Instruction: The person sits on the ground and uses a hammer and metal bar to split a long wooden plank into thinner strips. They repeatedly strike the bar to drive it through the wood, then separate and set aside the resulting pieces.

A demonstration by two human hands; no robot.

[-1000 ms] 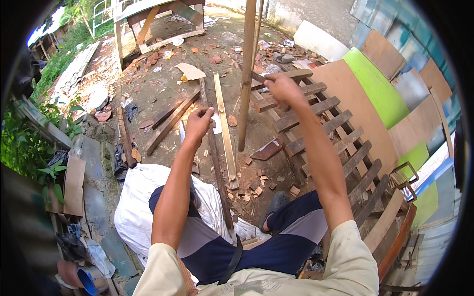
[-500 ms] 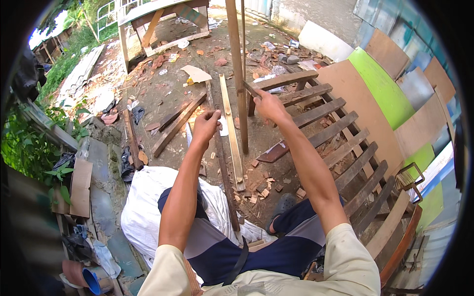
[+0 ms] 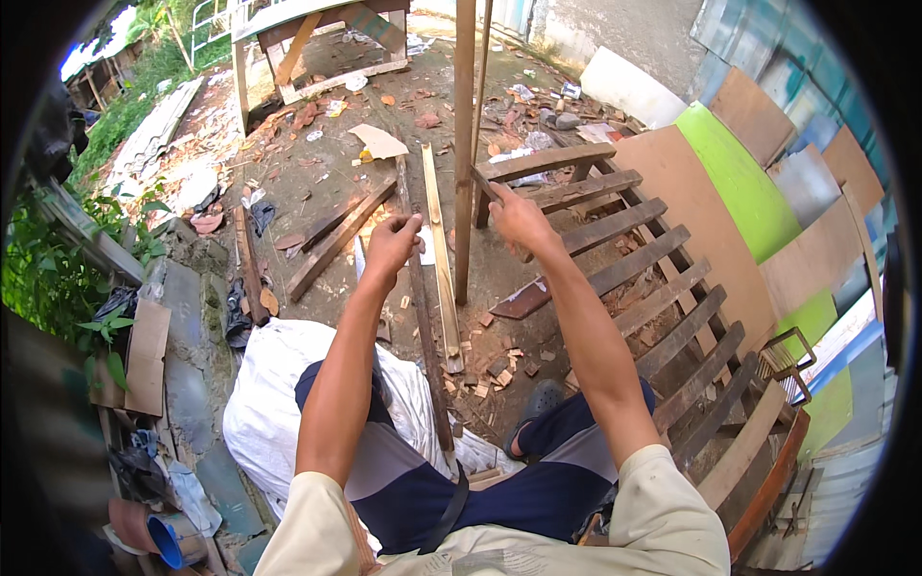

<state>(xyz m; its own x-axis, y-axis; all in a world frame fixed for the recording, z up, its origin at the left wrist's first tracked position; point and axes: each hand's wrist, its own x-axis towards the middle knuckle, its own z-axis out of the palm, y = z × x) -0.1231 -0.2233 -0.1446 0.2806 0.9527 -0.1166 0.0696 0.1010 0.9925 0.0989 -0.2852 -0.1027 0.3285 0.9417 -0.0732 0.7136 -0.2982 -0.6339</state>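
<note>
My left hand (image 3: 392,246) is closed, thumb against the fingers, above a long dark wooden strip (image 3: 420,307); anything within it is too small or hidden to make out. My right hand (image 3: 523,225) grips a dark, narrow, flat tool (image 3: 484,182), its end pointing up and left toward an upright wooden post (image 3: 463,144). Most of the tool is covered by my fingers, so its kind is unclear. Between my hands, a pale grooved wooden strip (image 3: 439,259) lies lengthwise on the ground.
A slatted wooden frame (image 3: 642,250) stretches along my right, beside leaning boards (image 3: 691,206). White cloth (image 3: 279,403) lies by my left leg. Wood chips (image 3: 499,376) are scattered before my foot. Loose timbers (image 3: 336,245) lie at left, and a table (image 3: 331,91) stands far off.
The whole view has shifted slightly. My right hand sits a little lower and further left, the tool still in it; my left hand keeps its closed shape.
</note>
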